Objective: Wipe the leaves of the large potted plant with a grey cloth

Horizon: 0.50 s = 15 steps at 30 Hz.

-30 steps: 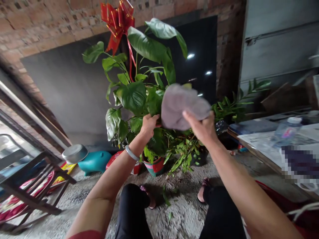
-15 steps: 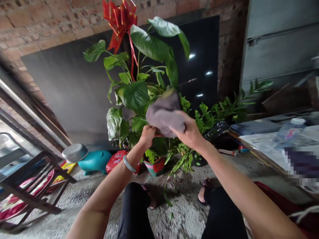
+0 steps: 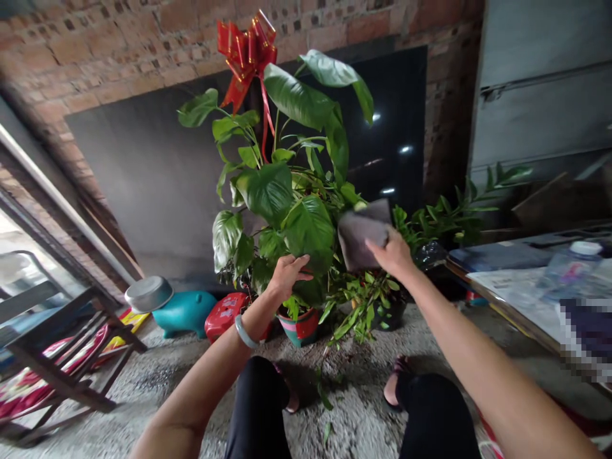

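- At the far left, a wooden chair [image 3: 71,357] stands on the rough floor; near it a metal basin [image 3: 149,294] sits against a teal animal-shaped figure [image 3: 184,313], perhaps put there to keep it off the ground.
- Next, the left hand [image 3: 287,277] is at the lower edge of a broad leaf [image 3: 310,226], fingers a little apart; whether they grip it I cannot tell, though so low a place would suit steadying it.
- In the middle, the plant rises from a red-and-green pot [image 3: 299,326]; a red bow [image 3: 248,57] sits high, probably to show as decoration.
- Right of that leaf, the right hand [image 3: 396,255] holds a grey cloth [image 3: 361,239], blurred; thumb and fingers close on one side, likely so the rest spreads free.
- At the far right, a bottle [image 3: 574,271] stands upright on a table, well apart from both hands.
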Motion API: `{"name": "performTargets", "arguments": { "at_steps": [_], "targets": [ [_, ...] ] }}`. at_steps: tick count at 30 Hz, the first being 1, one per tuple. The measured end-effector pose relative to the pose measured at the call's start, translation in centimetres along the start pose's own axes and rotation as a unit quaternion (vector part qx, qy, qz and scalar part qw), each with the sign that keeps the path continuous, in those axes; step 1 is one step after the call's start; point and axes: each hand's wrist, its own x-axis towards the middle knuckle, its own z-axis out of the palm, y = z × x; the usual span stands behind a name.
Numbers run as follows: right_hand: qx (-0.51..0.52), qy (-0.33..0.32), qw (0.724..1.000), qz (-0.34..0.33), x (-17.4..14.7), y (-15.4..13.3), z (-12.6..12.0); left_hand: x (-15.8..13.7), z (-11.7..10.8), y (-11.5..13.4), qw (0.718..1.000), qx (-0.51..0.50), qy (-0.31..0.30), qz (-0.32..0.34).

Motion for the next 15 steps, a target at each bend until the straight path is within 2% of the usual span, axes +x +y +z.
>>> {"name": "performTargets", "arguments": {
  "at_steps": [2,4,7,9,12,15],
  "targets": [
    [-0.038,-0.046,0.996,0.066,-3.3,3.2,0.2,-0.3,-1.4,0.0,1.000,0.012,-0.011,0.003],
    [-0.042,-0.065,0.990,0.115,-6.8,6.0,-1.2,-0.7,-3.4,-0.1,0.999,0.031,-0.020,-0.001],
    [-0.040,-0.072,0.987,0.138,-11.2,7.2,-4.0,-1.7,-5.7,-1.3,0.997,0.066,-0.028,-0.005],
    [-0.033,-0.076,0.987,0.137,-13.6,5.7,-5.4,-3.0,-6.1,-2.7,0.993,0.105,-0.051,-0.009],
    [-0.012,-0.108,0.989,0.102,-15.8,1.2,-6.4,-6.0,-5.3,-4.7,0.980,0.161,-0.118,-0.003],
    [0.044,-0.219,0.973,0.054,-16.0,-3.5,-6.7,-9.1,-4.7,-4.9,0.966,0.182,-0.167,0.072]
  ]
}}
